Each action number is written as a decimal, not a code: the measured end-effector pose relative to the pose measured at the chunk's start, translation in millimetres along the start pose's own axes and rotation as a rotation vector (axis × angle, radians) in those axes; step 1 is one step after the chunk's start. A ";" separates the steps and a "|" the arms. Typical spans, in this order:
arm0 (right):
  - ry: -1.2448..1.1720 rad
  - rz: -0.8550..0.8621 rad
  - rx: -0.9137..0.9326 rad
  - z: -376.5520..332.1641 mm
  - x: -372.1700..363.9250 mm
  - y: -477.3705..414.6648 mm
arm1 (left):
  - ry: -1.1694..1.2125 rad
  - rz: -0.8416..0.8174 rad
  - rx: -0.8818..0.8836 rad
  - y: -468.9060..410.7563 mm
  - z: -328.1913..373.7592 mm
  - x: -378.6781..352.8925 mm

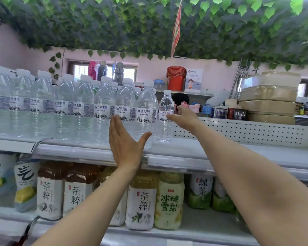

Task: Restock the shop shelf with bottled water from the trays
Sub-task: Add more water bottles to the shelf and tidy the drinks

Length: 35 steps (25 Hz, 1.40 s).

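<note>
**At the top shelf, two open hands are working the end of the water row**

On the white metal top shelf [185, 153], clear plastic water bottles with white caps and white labels [103, 107] are standing upright in a packed row, filling the shelf from its left edge to about the middle. At the row's right end, a smaller clear water bottle [165, 110] is standing just beside its taller neighbour.

The person's left hand [124, 144] is hovering in front of the row, fingers straight and pressed together, thumb spread wide to the right, holding nothing. I cannot tell whether its fingertips are touching a bottle. The right hand [184, 118] is stretching in from the right with its fingers flat, the fingertips lying at the small bottle's label.

On the lower shelf [194, 233], tall tea bottles with white labels [140, 199] are standing side by side. Behind, a red plastic bucket [176, 79] is sitting on a ledge [194, 94].
</note>
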State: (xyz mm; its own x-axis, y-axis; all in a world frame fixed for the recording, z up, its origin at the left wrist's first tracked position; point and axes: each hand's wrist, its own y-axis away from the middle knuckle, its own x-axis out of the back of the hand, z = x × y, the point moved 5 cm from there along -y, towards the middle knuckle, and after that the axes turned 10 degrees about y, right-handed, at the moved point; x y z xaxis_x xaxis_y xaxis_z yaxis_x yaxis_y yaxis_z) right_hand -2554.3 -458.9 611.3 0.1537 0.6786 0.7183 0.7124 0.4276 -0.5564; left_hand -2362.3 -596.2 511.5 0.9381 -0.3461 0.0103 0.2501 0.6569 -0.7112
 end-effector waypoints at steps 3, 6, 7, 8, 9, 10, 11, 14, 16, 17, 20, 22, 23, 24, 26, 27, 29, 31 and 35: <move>0.300 0.022 0.066 -11.5 31.2 39.3 | -0.055 -0.032 0.002 -0.2 10.7 12.5; 0.466 0.003 0.127 -20.8 51.4 85.4 | -0.171 -0.072 -0.094 1.6 36.6 23.9; 0.500 0.000 0.142 -23.1 57.0 101.6 | -0.206 -0.103 -0.135 3.9 48.3 26.6; 0.527 -0.002 0.150 -24.6 63.5 118.1 | -0.237 -0.140 -0.163 7.9 60.4 28.7; 0.545 -0.005 0.148 -24.3 69.8 133.4 | -0.265 -0.182 -0.182 13.6 71.7 29.6; 0.554 -0.008 0.137 -22.5 76.9 147.5 | -0.289 -0.227 -0.194 20.8 81.8 29.4; 0.556 -0.011 0.120 -18.2 83.4 159.8 | -0.307 -0.274 -0.198 29.4 90.6 28.1; 0.544 -0.027 0.066 -0.4 97.1 188.8 | -0.350 -0.369 -0.180 54.4 107.7 22.5; 0.545 -0.047 0.039 14.8 106.1 206.0 | -0.376 -0.398 -0.167 74.3 117.6 17.5; 0.551 -0.055 0.027 23.4 111.2 214.5 | -0.386 -0.410 -0.161 84.7 122.8 13.5; 0.565 -0.083 0.016 51.9 128.5 239.2 | -0.393 -0.440 -0.147 118.3 140.4 -4.4; 0.556 -0.109 0.007 70.7 138.0 254.8 | -0.380 -0.452 -0.127 140.6 149.0 -16.5; 0.546 -0.118 0.005 82.7 144.3 263.4 | -0.378 -0.459 -0.114 154.8 153.4 -24.0; 0.539 -0.125 0.008 95.1 150.2 271.8 | -0.383 -0.469 -0.100 169.5 156.5 -31.9; 0.541 -0.147 -0.001 124.6 159.8 289.2 | -0.393 -0.480 -0.067 201.9 160.6 -47.8; 0.541 -0.164 -0.008 140.9 163.7 296.5 | -0.394 -0.483 -0.046 218.4 161.1 -56.3; 0.539 -0.200 -0.013 173.2 166.9 313.0 | -0.396 -0.495 -0.001 251.8 158.4 -71.9; 0.536 -0.242 -0.009 204.0 163.8 331.0 | -0.394 -0.510 0.054 285.2 152.2 -83.7; 0.516 -0.399 -0.062 278.8 128.8 377.8 | -0.465 -0.599 0.169 369.2 122.8 -107.3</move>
State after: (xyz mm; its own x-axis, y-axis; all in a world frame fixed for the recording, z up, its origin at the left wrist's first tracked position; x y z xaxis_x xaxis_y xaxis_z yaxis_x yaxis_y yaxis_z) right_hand -2456.2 -43.5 377.2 0.1672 0.0950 0.9813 0.8182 0.5419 -0.1919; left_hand -2341.2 -234.3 334.1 0.6261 -0.3822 0.6796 0.7442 0.5530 -0.3747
